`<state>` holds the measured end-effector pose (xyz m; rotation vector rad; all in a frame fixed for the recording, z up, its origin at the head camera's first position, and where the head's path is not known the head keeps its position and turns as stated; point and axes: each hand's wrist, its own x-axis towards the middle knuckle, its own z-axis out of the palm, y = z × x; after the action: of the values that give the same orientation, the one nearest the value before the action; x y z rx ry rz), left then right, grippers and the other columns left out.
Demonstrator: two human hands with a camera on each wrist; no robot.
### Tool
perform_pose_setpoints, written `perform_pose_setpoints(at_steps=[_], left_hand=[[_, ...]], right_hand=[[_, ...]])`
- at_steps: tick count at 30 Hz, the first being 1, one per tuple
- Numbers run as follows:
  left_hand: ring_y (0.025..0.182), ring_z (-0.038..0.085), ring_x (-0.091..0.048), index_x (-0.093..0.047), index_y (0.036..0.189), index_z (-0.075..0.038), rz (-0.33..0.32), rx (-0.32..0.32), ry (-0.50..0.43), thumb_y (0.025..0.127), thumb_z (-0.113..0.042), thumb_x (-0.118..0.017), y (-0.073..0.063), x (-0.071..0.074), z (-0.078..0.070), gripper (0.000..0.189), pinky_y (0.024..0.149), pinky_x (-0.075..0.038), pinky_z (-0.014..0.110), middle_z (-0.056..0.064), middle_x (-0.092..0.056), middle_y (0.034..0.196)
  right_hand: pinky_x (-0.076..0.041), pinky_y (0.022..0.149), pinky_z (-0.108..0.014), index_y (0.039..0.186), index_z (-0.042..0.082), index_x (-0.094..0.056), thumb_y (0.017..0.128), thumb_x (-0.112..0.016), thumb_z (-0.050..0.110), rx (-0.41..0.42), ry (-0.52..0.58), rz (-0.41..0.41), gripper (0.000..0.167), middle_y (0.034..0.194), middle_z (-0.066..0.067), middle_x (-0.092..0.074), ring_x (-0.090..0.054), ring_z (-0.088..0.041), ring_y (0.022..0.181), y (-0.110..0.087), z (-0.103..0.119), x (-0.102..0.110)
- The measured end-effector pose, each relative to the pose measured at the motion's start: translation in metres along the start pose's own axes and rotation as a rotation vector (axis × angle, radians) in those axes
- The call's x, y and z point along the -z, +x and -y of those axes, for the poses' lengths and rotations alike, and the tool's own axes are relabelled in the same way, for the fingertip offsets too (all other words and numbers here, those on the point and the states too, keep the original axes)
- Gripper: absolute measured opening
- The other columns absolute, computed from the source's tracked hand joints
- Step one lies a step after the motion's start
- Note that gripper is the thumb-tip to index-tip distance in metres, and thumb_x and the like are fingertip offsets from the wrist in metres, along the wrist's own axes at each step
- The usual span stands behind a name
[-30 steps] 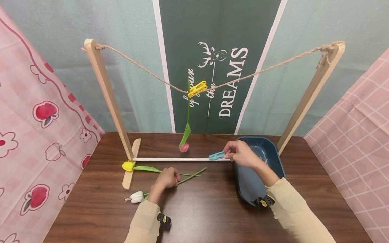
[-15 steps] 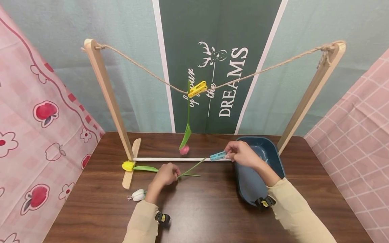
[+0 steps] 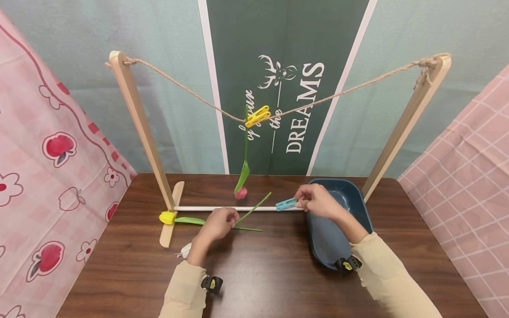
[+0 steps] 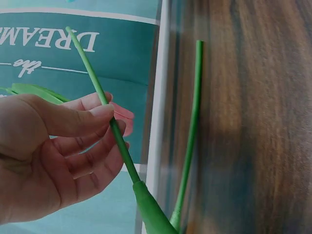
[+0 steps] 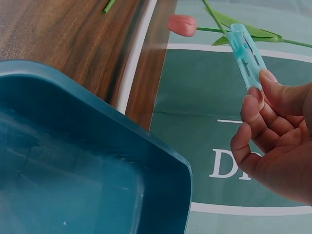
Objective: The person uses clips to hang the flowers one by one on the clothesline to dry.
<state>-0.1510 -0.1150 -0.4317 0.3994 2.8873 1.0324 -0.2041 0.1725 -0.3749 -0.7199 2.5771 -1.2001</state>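
My left hand (image 3: 219, 222) pinches the green stem (image 4: 122, 141) of the white tulip (image 3: 185, 251) between thumb and fingers; its bloom is partly hidden behind my forearm. The stem's bare end points up and to the right. Beneath that hand, the yellow tulip (image 3: 167, 217) lies on the table with its stem reaching right. My right hand (image 3: 316, 201) pinches a light blue clothespin (image 5: 245, 54) by one end, just left of the basin's rim. Above, a yellow clothespin (image 3: 257, 116) on the rope holds a pink tulip (image 3: 241, 192) hanging bloom down.
A twine rope (image 3: 187, 89) sags between a left wooden post (image 3: 139, 115) and a right wooden post (image 3: 409, 119). A white rod (image 3: 222, 208) runs low across the stand. The dark blue basin (image 3: 314, 247) stands at the right, under my right forearm.
My left hand has risen and moved slightly away from me, bringing the white tulip with it; its stem end now tilts higher. My right hand with the blue clothespin has barely shifted.
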Motion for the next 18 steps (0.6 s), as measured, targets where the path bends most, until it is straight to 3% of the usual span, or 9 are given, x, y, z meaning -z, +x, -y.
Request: perform_pose_setpoints(at_steps=[18], left_hand=[[0.065, 0.010, -0.050, -0.063, 0.081, -0.006, -0.055, -0.029, -0.080, 0.075, 0.009, -0.063, 0.004, 0.012, -0.018, 0.016, 0.062, -0.042, 0.027, -0.003, -0.055, 0.068]], right_hand=[[-0.045, 0.051, -0.027, 0.081, -0.003, -0.061, 0.075, -0.055, -0.015, -0.002, -0.036, -0.002, 0.015, 0.066, -0.005, -0.057, -0.053, -0.016, 0.057, 0.000, 0.001, 0.004]])
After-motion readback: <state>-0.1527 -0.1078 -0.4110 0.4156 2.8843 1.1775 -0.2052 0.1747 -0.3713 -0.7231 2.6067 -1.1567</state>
